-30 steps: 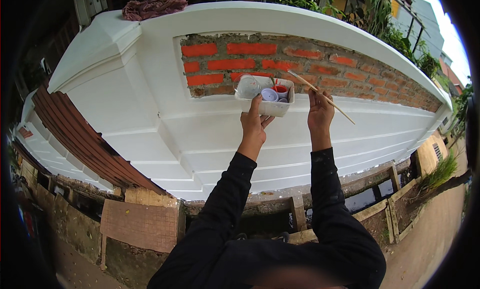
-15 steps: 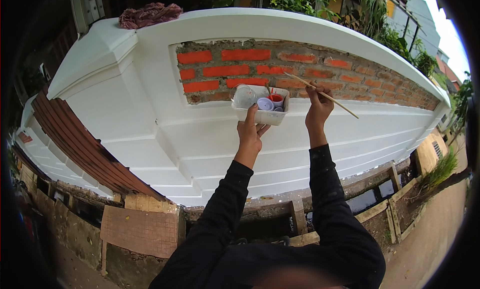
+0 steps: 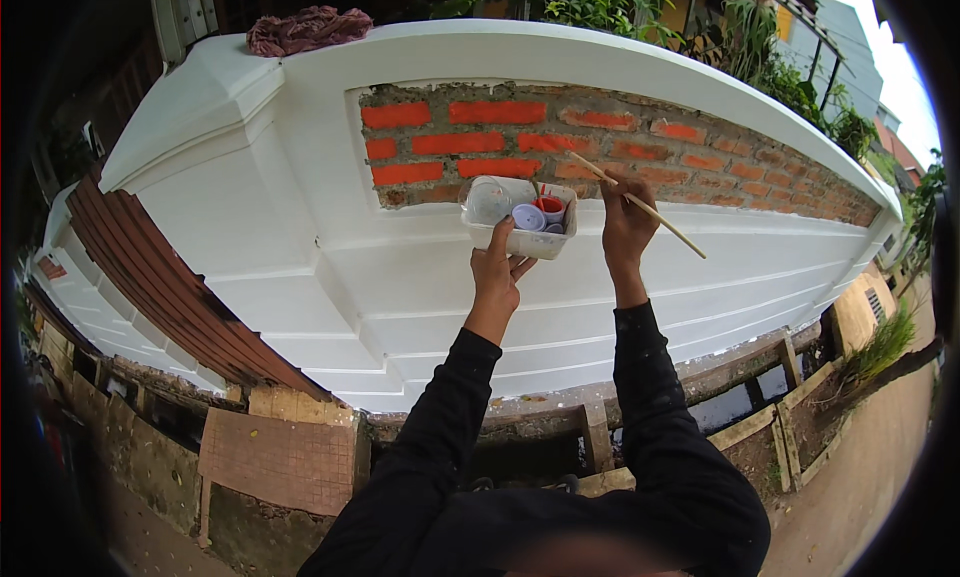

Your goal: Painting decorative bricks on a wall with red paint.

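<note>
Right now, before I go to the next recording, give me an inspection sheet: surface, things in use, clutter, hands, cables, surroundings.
Surface: white wall with a recessed brick panel; bricks toward its left end are bright orange-red, those farther right mostly duller.
Things in use: white tub holding a clear cup, a pale purple cup and a red-filled cup; thin brush.
Clutter: crumpled maroon cloth on the wall top.
Hands: left hand holds the tub; right hand holds the brush, tip near the bricks, contact unclear.
Cables: nothing seen.
Surroundings: green plants beyond the wall, water channel below, path at right.
</note>
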Demonstrator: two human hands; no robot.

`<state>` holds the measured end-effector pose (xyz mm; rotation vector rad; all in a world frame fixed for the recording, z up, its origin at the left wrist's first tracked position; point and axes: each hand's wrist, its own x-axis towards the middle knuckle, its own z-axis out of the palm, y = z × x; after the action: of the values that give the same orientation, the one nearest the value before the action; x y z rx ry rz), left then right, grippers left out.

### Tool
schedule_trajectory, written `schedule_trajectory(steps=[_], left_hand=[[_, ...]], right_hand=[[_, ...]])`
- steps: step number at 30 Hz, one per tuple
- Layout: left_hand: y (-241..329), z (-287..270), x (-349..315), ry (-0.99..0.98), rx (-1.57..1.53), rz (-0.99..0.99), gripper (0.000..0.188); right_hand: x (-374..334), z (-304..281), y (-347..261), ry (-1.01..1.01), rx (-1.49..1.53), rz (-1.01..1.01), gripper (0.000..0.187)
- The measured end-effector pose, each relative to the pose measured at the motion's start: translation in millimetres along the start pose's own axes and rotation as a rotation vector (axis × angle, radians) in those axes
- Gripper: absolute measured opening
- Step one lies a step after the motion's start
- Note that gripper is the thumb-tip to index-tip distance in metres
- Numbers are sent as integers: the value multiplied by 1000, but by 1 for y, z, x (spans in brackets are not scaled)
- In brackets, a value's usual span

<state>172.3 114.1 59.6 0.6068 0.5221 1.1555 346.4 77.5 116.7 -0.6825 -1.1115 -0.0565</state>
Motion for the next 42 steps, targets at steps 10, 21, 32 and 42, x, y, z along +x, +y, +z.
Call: schedule_trajectory(steps=[10,21,32,42], left_hand=[[-1,-2,-2,-15,4,3,64],[3,-1,-8,-8,29,22,68],[-2,-2,-8,-30,38,9,69],[0,-4,-10,-37,44,4,69]], right_hand=[[1,-2,2,-121,-295,-111,14],[6,1,-14,-145,-453,-271,13],[5,1,-21,-211,-492,-300,15],[7,5,-23,-311,-474,-310,15]])
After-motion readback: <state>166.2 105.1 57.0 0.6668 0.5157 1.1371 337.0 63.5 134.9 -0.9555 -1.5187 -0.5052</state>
